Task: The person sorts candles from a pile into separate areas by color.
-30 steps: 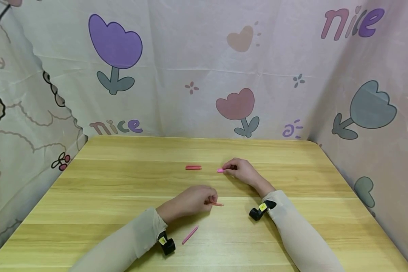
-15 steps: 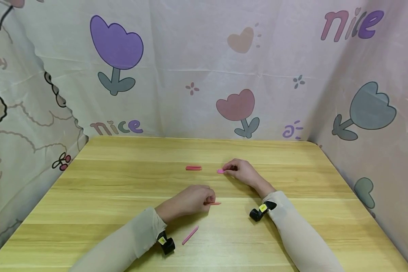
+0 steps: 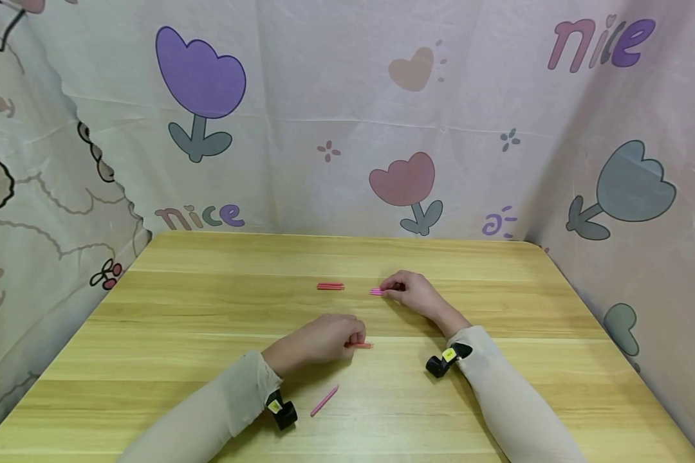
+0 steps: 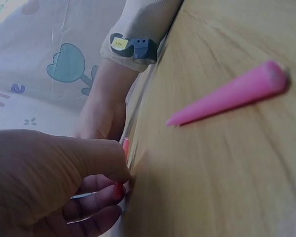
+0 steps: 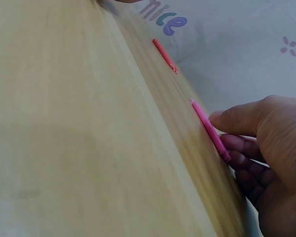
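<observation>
My left hand (image 3: 318, 337) pinches a slim orange-red crayon-like stick (image 3: 363, 346) between thumb and fingers, low over the table; its free end points right. Further back, my right hand (image 3: 414, 292) holds the right end of a small row of pink sticks (image 3: 376, 292) lying side by side, thumb in front and fingers behind. To the left of that row lie several red sticks (image 3: 330, 286) lined up together. One loose pink stick (image 3: 324, 400) rests at a slant in front of the left hand; the left wrist view shows its narrow pointed tip and blunt end (image 4: 274, 76).
Everything lies on a wood-grain table (image 3: 208, 276). A pale printed cloth (image 3: 301, 77) hangs behind it and along both sides. Each wrist carries a small black camera (image 3: 440, 365).
My left hand has drawn slightly to the left with the orange-red stick. The right hand stays at the pink row, and the lying sticks keep their places.
</observation>
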Demonstrator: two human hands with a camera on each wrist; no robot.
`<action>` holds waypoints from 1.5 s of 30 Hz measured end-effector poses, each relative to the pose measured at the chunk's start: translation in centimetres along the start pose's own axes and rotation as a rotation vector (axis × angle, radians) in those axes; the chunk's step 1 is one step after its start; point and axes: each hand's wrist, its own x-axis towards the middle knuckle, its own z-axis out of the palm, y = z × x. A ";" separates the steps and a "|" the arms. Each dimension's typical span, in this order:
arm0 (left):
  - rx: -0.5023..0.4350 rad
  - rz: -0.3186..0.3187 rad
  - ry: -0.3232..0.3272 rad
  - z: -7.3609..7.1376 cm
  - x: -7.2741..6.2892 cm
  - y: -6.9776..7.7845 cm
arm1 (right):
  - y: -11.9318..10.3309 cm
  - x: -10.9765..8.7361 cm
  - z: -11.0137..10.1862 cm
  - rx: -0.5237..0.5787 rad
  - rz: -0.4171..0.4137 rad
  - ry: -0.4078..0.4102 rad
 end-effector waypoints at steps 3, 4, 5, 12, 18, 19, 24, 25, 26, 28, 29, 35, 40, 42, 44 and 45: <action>-0.015 0.009 0.013 -0.1 0.0 -0.3 | 0.0 0.0 0.0 -0.006 -0.002 0.000; -0.017 0.012 0.022 -0.1 0.0 -0.4 | 0.0 0.0 0.0 -0.008 -0.003 0.000; -0.023 0.012 0.030 -0.2 0.1 -0.6 | 0.1 0.0 0.0 -0.010 -0.005 0.000; -0.052 -0.029 0.063 -0.7 0.1 -1.3 | 0.0 -0.2 -0.1 -0.009 -0.021 0.006; -0.094 -0.093 0.088 -0.9 0.2 -2.0 | -0.1 -0.3 -0.2 0.000 -0.017 0.015; -0.102 -0.101 0.089 -0.9 0.2 -2.1 | -0.1 -0.3 -0.2 0.000 -0.014 0.017; -0.135 -0.149 0.094 -1.0 0.3 -2.9 | -0.3 -0.5 -0.4 -0.002 -0.012 0.020; -0.140 -0.159 0.098 -1.1 0.3 -3.1 | -0.3 -0.5 -0.4 -0.004 -0.014 0.020; -0.141 -0.170 0.102 -1.1 0.2 -3.2 | -0.3 -0.5 -0.4 -0.004 -0.014 0.020; -0.146 -0.179 0.112 -1.2 0.2 -3.5 | -0.3 -0.6 -0.5 -0.002 -0.015 0.018; -0.146 -0.183 0.117 -1.3 0.2 -3.6 | -0.3 -0.6 -0.5 -0.001 -0.014 0.018; -0.125 -0.196 0.140 -1.7 0.2 -4.2 | -0.6 -0.8 -0.6 0.007 -0.020 0.026; -0.102 -0.205 0.167 -2.0 0.1 -4.8 | -1.1 -0.9 -0.7 0.007 -0.045 0.034; -0.091 -0.210 0.172 -2.0 0.1 -5.1 | -1.3 -0.9 -0.7 0.006 -0.052 0.035; -0.081 -0.207 0.177 -2.0 0.0 -5.4 | -1.6 -0.9 -0.7 0.007 -0.055 0.033; -0.078 -0.209 0.183 -1.9 0.0 -5.5 | -1.7 -0.9 -0.6 0.006 -0.058 0.032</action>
